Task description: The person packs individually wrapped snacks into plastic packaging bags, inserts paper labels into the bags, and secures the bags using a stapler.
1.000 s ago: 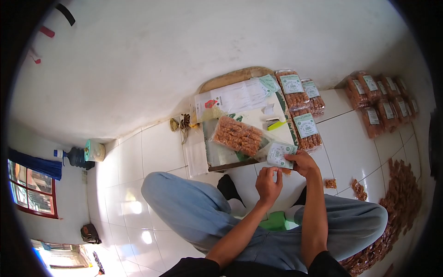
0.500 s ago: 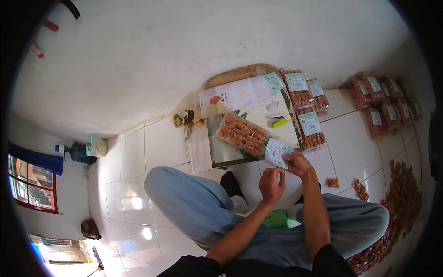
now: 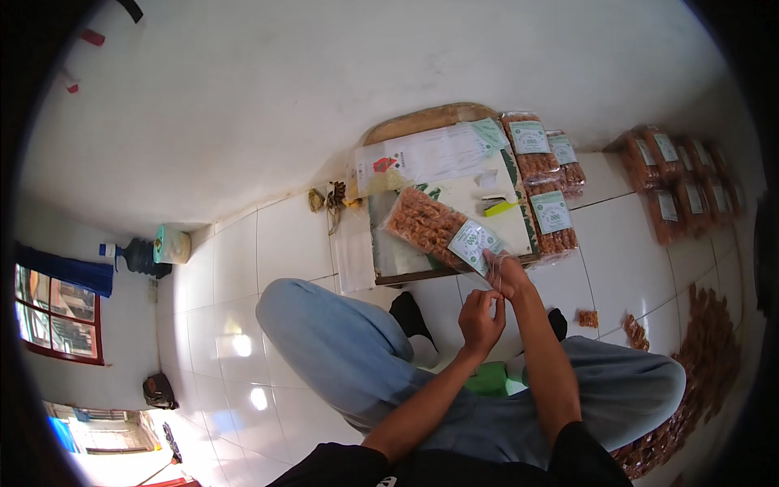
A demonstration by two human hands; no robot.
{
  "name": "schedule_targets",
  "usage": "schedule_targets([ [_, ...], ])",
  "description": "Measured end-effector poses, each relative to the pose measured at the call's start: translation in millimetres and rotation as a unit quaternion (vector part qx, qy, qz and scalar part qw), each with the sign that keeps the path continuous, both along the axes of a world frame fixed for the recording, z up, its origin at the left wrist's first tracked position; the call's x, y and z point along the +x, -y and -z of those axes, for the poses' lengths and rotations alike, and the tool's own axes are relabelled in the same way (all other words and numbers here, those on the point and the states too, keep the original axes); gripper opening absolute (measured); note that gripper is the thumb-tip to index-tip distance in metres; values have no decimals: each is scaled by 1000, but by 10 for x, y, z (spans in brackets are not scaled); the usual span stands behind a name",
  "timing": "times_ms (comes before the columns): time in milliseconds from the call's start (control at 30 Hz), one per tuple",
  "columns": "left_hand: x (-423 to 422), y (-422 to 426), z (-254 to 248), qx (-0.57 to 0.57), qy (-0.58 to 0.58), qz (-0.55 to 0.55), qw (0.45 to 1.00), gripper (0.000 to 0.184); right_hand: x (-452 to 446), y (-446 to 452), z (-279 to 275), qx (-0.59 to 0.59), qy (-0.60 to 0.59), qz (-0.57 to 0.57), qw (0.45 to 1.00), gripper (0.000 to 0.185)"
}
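A clear plastic bag (image 3: 500, 235) of brown, lumpy snack pieces (image 3: 422, 221) lies slanted over the front of the low table. A white and green printed label (image 3: 472, 242) sits at the bag's near end, against the snacks. My right hand (image 3: 510, 277) is at the bag's mouth, its fingers on the label's near edge; they seem to be inside the plastic. My left hand (image 3: 482, 320) is just below, closed in a pinch on the edge of the bag's mouth. Part of the right fingers is hidden behind plastic glare.
On the low table (image 3: 389, 272) lie a yellow-green stapler (image 3: 498, 206), clear plastic sheets (image 3: 422, 162) and more labels (image 3: 487, 134). Labelled packs (image 3: 554, 219) stand at its right side, with stacked packs (image 3: 682, 183) farther right. Loose brown pieces (image 3: 702, 349) cover the floor at right.
The label has slid farther into the bag, up against the snacks, with my right hand following it. My left hand keeps its pinch at the bag's edge. The view has shifted slightly.
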State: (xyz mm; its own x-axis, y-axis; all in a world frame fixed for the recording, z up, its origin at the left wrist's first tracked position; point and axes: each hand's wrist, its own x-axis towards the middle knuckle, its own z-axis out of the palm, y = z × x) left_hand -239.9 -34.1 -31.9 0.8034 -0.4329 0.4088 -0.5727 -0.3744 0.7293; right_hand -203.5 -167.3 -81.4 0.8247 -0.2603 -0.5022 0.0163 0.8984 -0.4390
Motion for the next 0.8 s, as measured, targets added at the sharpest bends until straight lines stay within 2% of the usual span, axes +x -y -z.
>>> schedule_targets([
  [33,4,-18,-11,4,0,4,1000,12,-11,6,30,0,-1,-4,1000,27],
  [100,34,-37,-68,5,-1,3,1000,12,-45,56,45,-109,-27,-102,988,26],
  [133,60,-53,-154,8,1,27,1000,14,-59,43,-98,-109,-28,-108,988,26],
  [200,211,-59,-321,6,4,46,999,16,-105,69,-351,-238,-114,-172,949,28],
  [267,586,-79,-528,37,45,47,997,21,-139,69,-278,-249,-73,-169,951,26],
  [333,1170,-21,-479,73,66,-26,995,37,-136,75,-197,-260,-29,-164,951,24],
  [400,1815,-64,-454,198,27,-63,978,59,-130,99,-155,-276,-44,-202,939,28],
  [433,2021,-100,-377,194,27,-68,978,59,-121,95,-177,-281,-43,-206,936,28],
  [500,2337,-168,-227,333,22,-89,938,74,-67,37,-243,-323,-56,-210,921,30],
  [533,2442,-202,-202,329,24,-91,940,74,-35,14,-280,-345,-65,-215,911,31],
  [600,2562,-276,-156,339,-118,50,932,85,13,-67,-356,-345,-59,-193,917,32],
  [700,2464,-344,-51,310,-73,58,946,86,64,-95,-290,-341,-68,-174,921,34],
  [800,2446,-357,-16,278,-96,55,954,91,98,-15,-208,-329,-106,-193,918,34],
])
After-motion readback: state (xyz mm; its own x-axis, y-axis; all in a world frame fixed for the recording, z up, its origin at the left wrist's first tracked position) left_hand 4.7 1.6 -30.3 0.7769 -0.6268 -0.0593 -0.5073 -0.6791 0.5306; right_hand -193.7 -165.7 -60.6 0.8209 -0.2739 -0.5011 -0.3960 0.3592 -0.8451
